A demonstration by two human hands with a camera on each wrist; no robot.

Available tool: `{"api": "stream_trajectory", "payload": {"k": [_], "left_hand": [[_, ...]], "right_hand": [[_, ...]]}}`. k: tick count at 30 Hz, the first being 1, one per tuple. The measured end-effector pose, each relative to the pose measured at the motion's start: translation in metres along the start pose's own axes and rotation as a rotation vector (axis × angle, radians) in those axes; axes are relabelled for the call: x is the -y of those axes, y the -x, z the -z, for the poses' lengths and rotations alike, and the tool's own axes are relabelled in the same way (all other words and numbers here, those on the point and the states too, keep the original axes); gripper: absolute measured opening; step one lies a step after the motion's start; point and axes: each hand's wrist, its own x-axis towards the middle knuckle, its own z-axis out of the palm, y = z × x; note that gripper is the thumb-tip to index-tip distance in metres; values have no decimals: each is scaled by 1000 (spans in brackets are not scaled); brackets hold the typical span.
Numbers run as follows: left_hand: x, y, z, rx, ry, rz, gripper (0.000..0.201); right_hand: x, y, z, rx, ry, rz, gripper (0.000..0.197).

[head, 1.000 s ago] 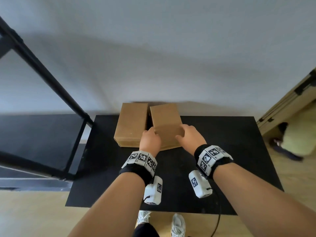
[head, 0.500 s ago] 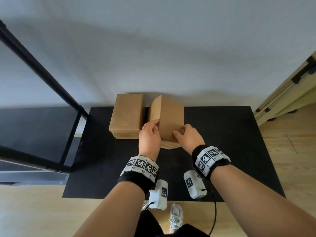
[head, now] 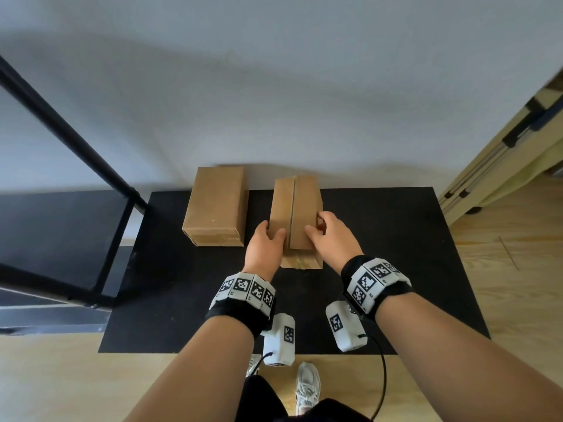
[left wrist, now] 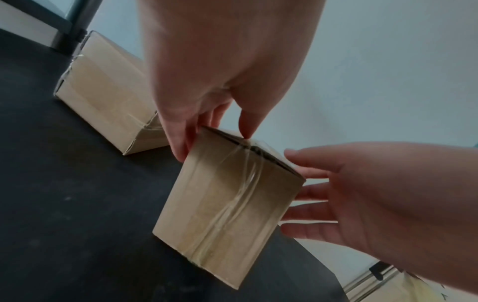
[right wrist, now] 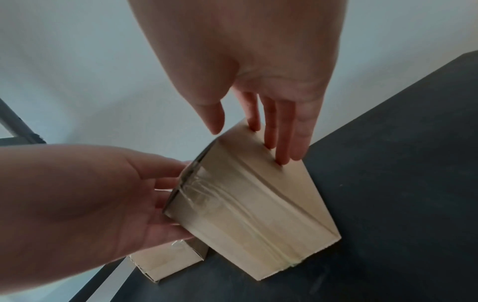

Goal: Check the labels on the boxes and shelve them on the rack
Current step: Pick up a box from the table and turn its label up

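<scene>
1. A taped box (head: 300, 208) is held between both hands, seam upward, its underside on the black table (head: 380, 254).
2. Its upper left edge is pinched by the left hand (head: 263, 248): fingers down the side, thumb tip on top.
3. Its right side is pressed by the straight, spread fingers of the right hand (head: 332, 239); whether the thumb touches cannot be told.
4. A second box (head: 216, 205) is seen just left of the left hand, the rack (head: 117, 239) farther left.

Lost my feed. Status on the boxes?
Left hand pinches taped brown cardboard box on black table, right hand steadies it. Second cardboard box apart, left. Nothing blocking.
</scene>
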Motion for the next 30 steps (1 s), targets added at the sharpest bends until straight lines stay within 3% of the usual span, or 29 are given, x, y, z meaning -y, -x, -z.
{"api": "stream_trajectory", "payload": {"k": [4,12,18,22,26,30], "left_hand": [[2,5,-2,-43,-37,-22,54],[-8,15,17,-344,-159,-98,34],[2,14,14,-221,-137,-139,30],[11,12,5,-152,-77,-77,38],[19,12,-2,-25,-147,-5,53],[18,13,-8,29,-152,-22,51]], "right_hand": [[-4,2,-2,21,22,-18,48],[4,1,-19,103,-42,-1,42],[-15,3,-13,0,23,20,45],[-19,3,-1,-102,-24,16,40],[-21,5,8,-78,-3,-40,43],[-32,6,8,-38,-20,-55,44]]}}
